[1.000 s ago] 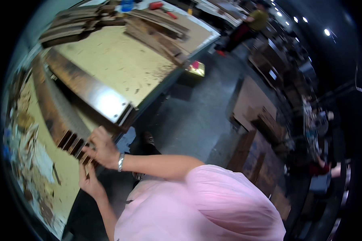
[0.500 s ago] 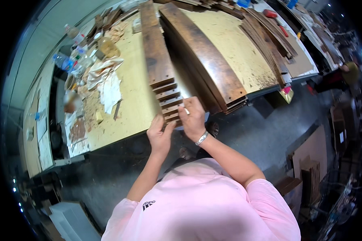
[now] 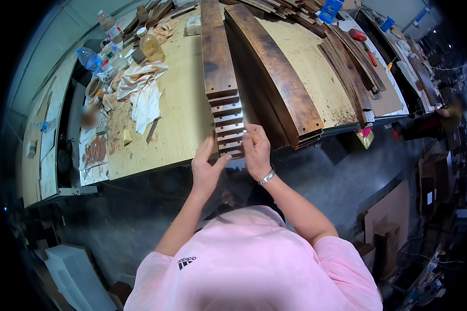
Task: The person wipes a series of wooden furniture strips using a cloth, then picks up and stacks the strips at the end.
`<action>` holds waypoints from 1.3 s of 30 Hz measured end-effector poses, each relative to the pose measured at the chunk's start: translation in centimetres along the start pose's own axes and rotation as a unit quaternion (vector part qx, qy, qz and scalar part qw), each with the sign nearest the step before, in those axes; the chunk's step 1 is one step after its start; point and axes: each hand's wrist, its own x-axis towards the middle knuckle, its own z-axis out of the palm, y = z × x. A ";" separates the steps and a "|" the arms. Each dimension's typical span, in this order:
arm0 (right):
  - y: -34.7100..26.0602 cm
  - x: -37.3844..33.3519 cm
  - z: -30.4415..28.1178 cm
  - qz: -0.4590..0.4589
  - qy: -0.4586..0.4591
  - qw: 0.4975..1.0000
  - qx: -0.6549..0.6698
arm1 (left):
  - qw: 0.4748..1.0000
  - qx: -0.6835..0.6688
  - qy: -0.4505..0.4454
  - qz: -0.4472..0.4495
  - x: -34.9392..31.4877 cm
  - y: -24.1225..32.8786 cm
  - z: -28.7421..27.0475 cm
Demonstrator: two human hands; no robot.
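Head view, hands: our left hand (image 3: 206, 165) and right hand (image 3: 256, 149) sit on either side of the near end of a stack of dark wooden boards (image 3: 222, 78), fingers spread rather than closed. The right palm lies against the stack's right edge; the left fingertips touch its left edge.

Head view, boards: the stack lies lengthwise on the bench (image 3: 179, 111), its stepped ends fanned out like stairs and reaching the bench's near edge, just beside a broader pile of curved dark panels (image 3: 277, 78).

Head view, step in hand: we judge that we are squaring up or counting the staggered ends (nothing is lifted clear).

Head view, next move: it would call for even pressure from both sides, since the lowest ends overhang the edge and could slide off.

Head view, surroundings: crumpled rags (image 3: 140, 88) and plastic bottles (image 3: 114, 39) lie to the left, well apart from the hands.

Head view, hard to make out: we cannot tell how many boards are stacked, nor what lies under the right palm. The far end of the stack is cut off at the top, and the rim bends and darkens everything.
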 end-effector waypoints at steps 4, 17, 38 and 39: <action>-0.1 -0.9 1.0 0.016 -0.001 0.999 -0.051 | 0.996 -0.077 -0.035 -0.038 -0.4 -2.1 0.5; 0.5 -1.4 1.3 0.038 -0.023 0.993 -0.106 | 0.999 -0.044 0.001 -0.031 -1.2 -2.9 1.6; 2.2 -2.1 2.5 0.045 -0.011 0.995 -0.086 | 0.986 -0.092 -0.033 -0.137 -1.3 -3.8 1.6; 2.2 -2.1 2.4 0.055 -0.019 0.995 -0.082 | 0.982 -0.088 -0.049 -0.158 -1.2 -3.7 1.3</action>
